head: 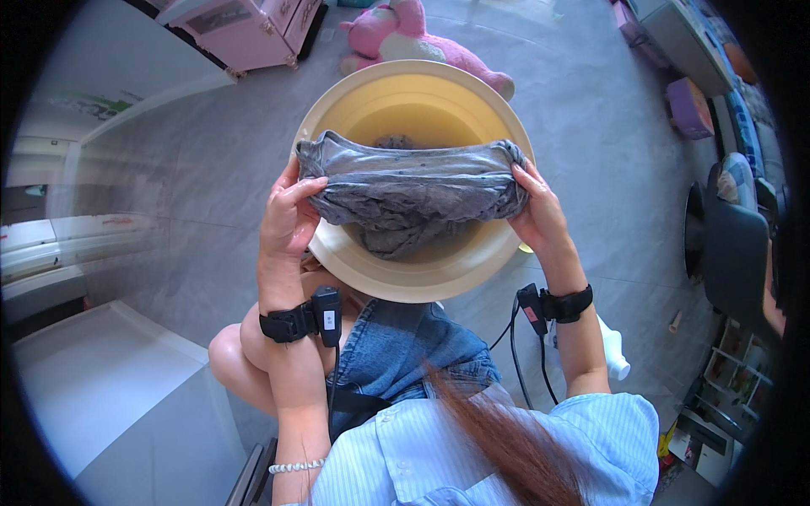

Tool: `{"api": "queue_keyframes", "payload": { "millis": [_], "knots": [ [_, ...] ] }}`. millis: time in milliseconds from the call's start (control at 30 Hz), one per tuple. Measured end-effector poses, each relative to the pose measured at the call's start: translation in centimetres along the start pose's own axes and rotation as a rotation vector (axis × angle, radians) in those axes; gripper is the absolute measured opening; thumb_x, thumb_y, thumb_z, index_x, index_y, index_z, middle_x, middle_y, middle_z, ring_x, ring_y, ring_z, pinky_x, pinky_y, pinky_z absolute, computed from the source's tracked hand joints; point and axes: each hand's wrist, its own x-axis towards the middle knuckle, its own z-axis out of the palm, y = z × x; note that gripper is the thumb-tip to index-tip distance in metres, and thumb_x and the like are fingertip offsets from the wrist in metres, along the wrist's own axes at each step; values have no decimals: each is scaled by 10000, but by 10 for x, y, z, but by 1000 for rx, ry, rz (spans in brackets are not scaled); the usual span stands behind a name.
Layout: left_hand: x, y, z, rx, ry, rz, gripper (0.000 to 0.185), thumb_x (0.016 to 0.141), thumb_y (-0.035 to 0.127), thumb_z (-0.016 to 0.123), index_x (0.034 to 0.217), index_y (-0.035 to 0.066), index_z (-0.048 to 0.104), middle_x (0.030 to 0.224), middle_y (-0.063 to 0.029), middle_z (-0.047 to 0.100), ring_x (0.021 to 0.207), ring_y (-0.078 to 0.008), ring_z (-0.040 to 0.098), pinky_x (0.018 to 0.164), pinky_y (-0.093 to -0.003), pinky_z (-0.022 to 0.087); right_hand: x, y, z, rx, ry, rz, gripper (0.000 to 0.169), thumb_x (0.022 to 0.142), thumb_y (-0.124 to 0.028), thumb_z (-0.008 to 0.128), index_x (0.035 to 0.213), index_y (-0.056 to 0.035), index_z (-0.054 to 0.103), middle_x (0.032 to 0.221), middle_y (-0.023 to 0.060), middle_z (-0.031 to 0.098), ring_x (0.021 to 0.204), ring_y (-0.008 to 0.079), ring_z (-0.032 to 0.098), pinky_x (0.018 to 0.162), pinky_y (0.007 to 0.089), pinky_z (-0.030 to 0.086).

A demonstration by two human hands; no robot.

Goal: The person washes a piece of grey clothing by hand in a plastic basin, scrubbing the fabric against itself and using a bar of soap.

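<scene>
A wet grey cloth garment (411, 183) is stretched sideways over a large cream plastic basin (430, 288). My left hand (292, 212) grips its left end, thumb on top. My right hand (538, 205) holds the other end near the basin's right rim. The garment's bunched lower part hangs down toward cloudy, yellowish water (436, 126). Behind its upper edge, a small dark piece of cloth (393, 141) shows in the water. How much of the garment is underwater is hidden.
A pink plush toy (436, 54) lies on the grey tiled floor beyond the basin. A white plastic bottle (610, 351) is beside my right forearm. Cables (516, 354) run from the wrist straps. A pink cabinet (253, 31) stands far left, a dark chair (734, 246) at right.
</scene>
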Motion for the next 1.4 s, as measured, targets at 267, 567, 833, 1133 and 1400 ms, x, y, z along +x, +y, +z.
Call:
{"api": "queue_keyframes", "payload": {
  "millis": [267, 567, 833, 1133, 1400],
  "knots": [
    [-1, 3, 4, -65, 16, -28, 362, 750, -45, 498, 1111, -23, 495, 1002, -134, 587, 924, -239, 586, 856, -353, 469, -1, -3, -4, 19, -37, 48, 296, 863, -43, 413, 1152, -18, 470, 1031, 102, 565, 905, 185, 590, 796, 343, 512],
    [1, 2, 1, -81, 87, -128, 248, 776, 13, 505, 1019, -26, 536, 963, -131, 606, 893, -226, 601, 841, -350, 478, 1, -1, -5, 20, 46, 90, 277, 857, -44, 393, 1112, 10, 486, 983, 105, 574, 847, 184, 594, 785, 335, 511],
    [-1, 0, 5, -79, 79, -141, 202, 754, 11, 516, 951, -19, 552, 908, -130, 602, 840, -228, 596, 804, -357, 478, 2, -1, -7, 36, 80, 87, 266, 855, -44, 393, 1097, -11, 497, 983, 105, 575, 872, 203, 587, 808, 352, 495],
    [1, -8, 4, -101, 10, -194, 300, 737, -30, 483, 1035, -9, 504, 898, -92, 572, 855, -197, 581, 782, -324, 490, 1, -4, -1, -139, 84, -72, 239, 875, -53, 410, 1088, -2, 505, 970, 78, 572, 881, 154, 567, 798, 301, 480],
    [4, -21, 10, -97, -13, -202, 439, 736, -51, 475, 1173, -2, 461, 1030, -103, 547, 936, -208, 561, 848, -344, 471, -1, -12, -2, -442, 54, -134, 321, 894, -126, 504, 1181, 18, 512, 1032, 74, 592, 854, 107, 573, 770, 255, 477]
  ]
}}
